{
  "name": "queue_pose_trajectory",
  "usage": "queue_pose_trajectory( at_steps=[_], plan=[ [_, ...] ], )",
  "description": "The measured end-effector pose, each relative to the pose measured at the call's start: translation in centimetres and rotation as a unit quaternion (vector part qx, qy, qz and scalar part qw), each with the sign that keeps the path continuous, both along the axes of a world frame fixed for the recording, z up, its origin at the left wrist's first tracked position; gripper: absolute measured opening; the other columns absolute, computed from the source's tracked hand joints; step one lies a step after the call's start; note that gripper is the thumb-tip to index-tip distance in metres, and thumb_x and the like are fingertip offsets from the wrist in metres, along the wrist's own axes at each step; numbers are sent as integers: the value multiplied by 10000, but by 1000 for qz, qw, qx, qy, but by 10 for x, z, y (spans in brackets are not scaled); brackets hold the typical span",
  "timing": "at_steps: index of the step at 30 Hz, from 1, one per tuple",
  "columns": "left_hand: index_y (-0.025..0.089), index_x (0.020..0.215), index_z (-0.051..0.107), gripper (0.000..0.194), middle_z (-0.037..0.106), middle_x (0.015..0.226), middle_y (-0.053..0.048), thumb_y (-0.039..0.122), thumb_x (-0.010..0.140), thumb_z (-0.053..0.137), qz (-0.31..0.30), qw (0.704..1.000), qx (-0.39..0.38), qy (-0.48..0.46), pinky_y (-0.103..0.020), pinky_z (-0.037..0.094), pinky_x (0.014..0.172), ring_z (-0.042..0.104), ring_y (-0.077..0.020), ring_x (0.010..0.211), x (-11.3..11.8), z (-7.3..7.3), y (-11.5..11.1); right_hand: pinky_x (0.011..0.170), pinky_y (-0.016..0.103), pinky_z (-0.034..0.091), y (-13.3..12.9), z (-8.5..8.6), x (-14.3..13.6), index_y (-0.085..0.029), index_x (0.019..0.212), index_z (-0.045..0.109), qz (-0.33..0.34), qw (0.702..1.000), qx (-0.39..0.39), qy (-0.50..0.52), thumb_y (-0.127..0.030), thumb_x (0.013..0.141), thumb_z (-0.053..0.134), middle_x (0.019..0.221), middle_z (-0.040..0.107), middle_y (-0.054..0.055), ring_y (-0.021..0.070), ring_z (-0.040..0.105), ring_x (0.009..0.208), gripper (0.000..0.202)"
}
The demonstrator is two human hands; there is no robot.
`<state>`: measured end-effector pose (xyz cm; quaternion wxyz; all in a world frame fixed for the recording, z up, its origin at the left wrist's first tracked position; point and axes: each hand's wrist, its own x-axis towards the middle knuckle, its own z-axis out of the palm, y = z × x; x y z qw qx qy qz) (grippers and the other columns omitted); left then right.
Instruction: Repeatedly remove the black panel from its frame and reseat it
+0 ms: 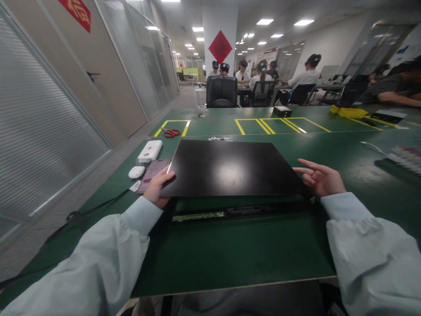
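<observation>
The table lies beneath the panel, which is held in front of the body, its near edge seemingly raised off the top. To handle it well, carry it level, grip by the edges and keep fingertips off the dark face; a second firm hold on the right side would probably stop it twisting. The board strip shows just below the near edge and deserves care; whether it joins the panel I cannot tell. The left hand clamps the left near corner, thumb on top, other fingers hidden below. The right hand stands at the right edge, fingers apart and loosely bent, perhaps touching it.
</observation>
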<state>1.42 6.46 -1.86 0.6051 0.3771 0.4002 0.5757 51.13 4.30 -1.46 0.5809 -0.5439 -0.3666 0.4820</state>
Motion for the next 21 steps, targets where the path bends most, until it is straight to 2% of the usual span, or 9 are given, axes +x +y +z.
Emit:
queue_pose_trajectory(
  at_steps=[2, 5, 9, 12, 16, 21],
  plan=[
    [143, 1149, 751, 428, 824, 1004, -70, 166, 724, 795, -6, 1000, -4, 0, -330, 627, 759, 780, -285, 923, -2, -2, 2, 298, 249, 238, 2, -4, -1, -257, 964, 727, -18, 1000, -6, -2, -321, 671, 691, 831, 815, 98, 85, 279, 361, 302],
    [141, 1117, 730, 426, 817, 945, -63, 148, 703, 829, -2, 1000, -5, -3, -292, 608, 691, 774, -251, 843, -6, -7, 6, 303, 228, 173, 4, -10, -5, -235, 934, 718, -37, 999, -10, -11, -329, 643, 687, 764, 800, 112, 68, 234, 354, 307],
    [149, 1065, 689, 429, 790, 860, -37, 118, 675, 865, 23, 1000, -19, 4, -278, 592, 647, 731, -191, 682, -9, -11, 9, 303, 227, 165, 4, -14, -8, -231, 922, 720, -43, 999, -6, -26, -350, 658, 688, 754, 798, 108, 64, 226, 352, 291],
    [167, 1046, 663, 444, 771, 803, -6, 127, 664, 885, 26, 999, -22, 19, -268, 580, 621, 706, -172, 632, -8, -11, 7, 304, 217, 157, 4, -14, -9, -214, 922, 721, -54, 998, -4, -37, -357, 656, 698, 738, 792, 122, 56, 218, 349, 303],
    [182, 1045, 642, 450, 763, 778, 22, 162, 673, 894, 20, 999, -7, 37, -254, 581, 637, 708, -160, 646, -3, -7, 2, 306, 212, 180, 4, -15, -8, -201, 920, 733, -61, 997, -9, -51, -358, 649, 717, 734, 789, 134, 52, 220, 355, 314],
    [184, 1050, 631, 461, 770, 797, 10, 180, 674, 898, 26, 998, -4, 62, -287, 600, 702, 741, -189, 711, 0, -6, -1, 305, 222, 196, 6, -17, -6, -207, 909, 747, -67, 997, -16, -44, -392, 676, 704, 734, 782, 132, 62, 240, 367, 301]
  ],
)
